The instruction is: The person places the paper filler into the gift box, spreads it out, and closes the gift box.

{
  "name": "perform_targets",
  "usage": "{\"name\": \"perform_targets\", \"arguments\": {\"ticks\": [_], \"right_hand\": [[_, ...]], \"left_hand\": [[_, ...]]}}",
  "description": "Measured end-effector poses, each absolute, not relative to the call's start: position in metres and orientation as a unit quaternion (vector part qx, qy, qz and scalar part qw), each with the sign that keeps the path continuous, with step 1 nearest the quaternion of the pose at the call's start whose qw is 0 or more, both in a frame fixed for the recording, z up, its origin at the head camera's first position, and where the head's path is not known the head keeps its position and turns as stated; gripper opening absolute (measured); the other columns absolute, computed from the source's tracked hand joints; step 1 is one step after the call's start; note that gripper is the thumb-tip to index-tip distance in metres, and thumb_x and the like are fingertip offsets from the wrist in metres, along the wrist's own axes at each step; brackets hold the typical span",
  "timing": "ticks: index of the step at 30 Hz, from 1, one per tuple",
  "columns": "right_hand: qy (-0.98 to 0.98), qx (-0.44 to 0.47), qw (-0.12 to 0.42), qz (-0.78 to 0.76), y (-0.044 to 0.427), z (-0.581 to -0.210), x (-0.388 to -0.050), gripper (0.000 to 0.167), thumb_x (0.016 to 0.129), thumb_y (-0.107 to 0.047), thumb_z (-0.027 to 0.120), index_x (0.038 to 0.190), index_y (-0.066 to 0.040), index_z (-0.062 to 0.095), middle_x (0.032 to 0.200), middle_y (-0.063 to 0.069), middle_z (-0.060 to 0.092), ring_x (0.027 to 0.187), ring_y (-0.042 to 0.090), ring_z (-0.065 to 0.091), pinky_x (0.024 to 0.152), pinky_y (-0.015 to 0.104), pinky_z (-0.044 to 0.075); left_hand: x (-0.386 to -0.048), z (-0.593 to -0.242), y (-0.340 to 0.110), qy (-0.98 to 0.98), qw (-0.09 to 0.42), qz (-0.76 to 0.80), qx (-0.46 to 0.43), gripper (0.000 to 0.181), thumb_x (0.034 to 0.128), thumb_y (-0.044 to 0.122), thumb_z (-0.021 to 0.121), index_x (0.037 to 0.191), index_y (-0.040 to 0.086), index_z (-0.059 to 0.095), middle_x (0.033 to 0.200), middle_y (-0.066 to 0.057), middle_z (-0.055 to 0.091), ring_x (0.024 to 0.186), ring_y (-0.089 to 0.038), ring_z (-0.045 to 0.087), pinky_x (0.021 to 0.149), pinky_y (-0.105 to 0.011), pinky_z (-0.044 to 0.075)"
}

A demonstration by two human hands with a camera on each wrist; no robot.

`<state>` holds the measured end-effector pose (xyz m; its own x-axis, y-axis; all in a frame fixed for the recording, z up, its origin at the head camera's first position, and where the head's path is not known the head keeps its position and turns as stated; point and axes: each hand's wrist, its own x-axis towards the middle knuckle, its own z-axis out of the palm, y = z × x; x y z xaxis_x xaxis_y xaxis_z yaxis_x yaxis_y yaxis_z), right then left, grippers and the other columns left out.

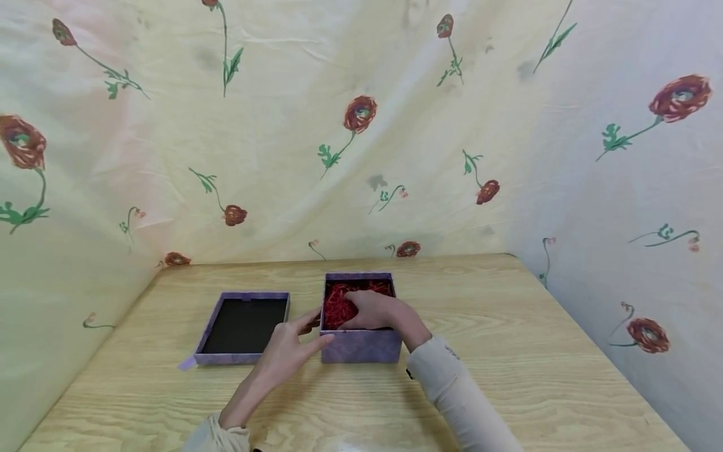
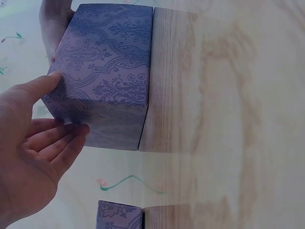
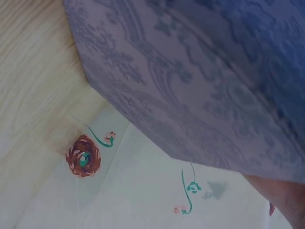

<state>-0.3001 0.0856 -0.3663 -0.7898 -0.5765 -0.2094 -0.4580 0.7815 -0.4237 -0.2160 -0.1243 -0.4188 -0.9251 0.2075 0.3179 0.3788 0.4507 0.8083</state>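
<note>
A purple patterned box (image 1: 361, 347) stands on the table, filled with red shredded paper (image 1: 337, 307). My left hand (image 1: 288, 351) holds the box by its near left corner. In the left wrist view, its thumb (image 2: 47, 85) lies on the front upper edge and its fingers touch the left side. My right hand (image 1: 373, 311) reaches over the rim into the box, fingers down in the red shreds. Its fingertips are hidden, so I cannot tell whether they grip anything. The right wrist view is mostly filled by the box wall (image 3: 157, 81).
To the left of the box lies its lid (image 1: 243, 326), purple-rimmed with a black inside facing up. A small lilac tab (image 1: 186, 363) sticks out at its near left corner. A flowered cloth (image 1: 282, 125) hangs behind and beside the wooden table (image 1: 497, 351).
</note>
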Motion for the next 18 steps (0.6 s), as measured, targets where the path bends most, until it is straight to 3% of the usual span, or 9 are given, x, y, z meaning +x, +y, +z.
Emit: {"name": "perform_targets", "arguments": {"ticks": [10,18], "right_hand": [[0.931,-0.275,0.156,-0.183,0.084,-0.366,-0.300,0.070,0.102,-0.040,0.067,0.154,0.001,0.045,0.148,0.019,0.054,0.133,0.033,0.055,0.108,0.048,0.046],[0.903,-0.321,0.094,-0.268,0.103,-0.352,-0.293,0.045,0.107,-0.032,0.061,0.139,-0.002,0.060,0.136,0.015,0.061,0.125,0.032,0.059,0.102,0.049,0.049]], "left_hand": [[-0.216,-0.420,-0.125,-0.849,0.081,-0.495,-0.165,0.064,0.0933,0.031,0.080,0.145,0.000,0.059,0.125,-0.022,0.070,0.113,-0.043,0.068,0.091,-0.053,0.057],[-0.217,-0.419,-0.125,-0.850,0.091,-0.488,-0.175,0.062,0.0929,0.029,0.081,0.145,0.001,0.060,0.127,-0.019,0.070,0.114,-0.037,0.069,0.094,-0.052,0.055]]}}
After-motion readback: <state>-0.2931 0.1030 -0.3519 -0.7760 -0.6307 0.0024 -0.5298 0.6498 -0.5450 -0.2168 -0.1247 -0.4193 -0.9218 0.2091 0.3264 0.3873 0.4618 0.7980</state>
